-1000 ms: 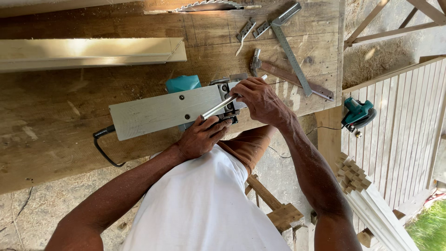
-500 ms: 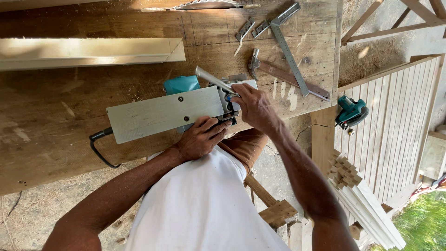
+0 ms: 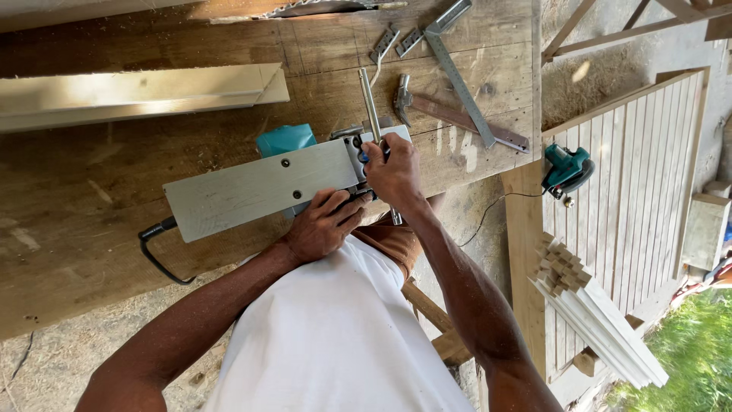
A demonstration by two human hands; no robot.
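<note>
At frame centre, the right hand grips a metal wrench pointing up-frame over the planer, whose long axis runs left-right, while the left hand clasps the planer's near edge.

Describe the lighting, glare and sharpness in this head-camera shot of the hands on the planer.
Head view: even shade covers the wooden workbench; the pale trim board glares washed-out along its top. The left hand, right hand and upturned planer are sharp. The grass at lower right is sunlit and bright. Straight edges bow near the frame borders, showing wide-angle distortion.
</note>
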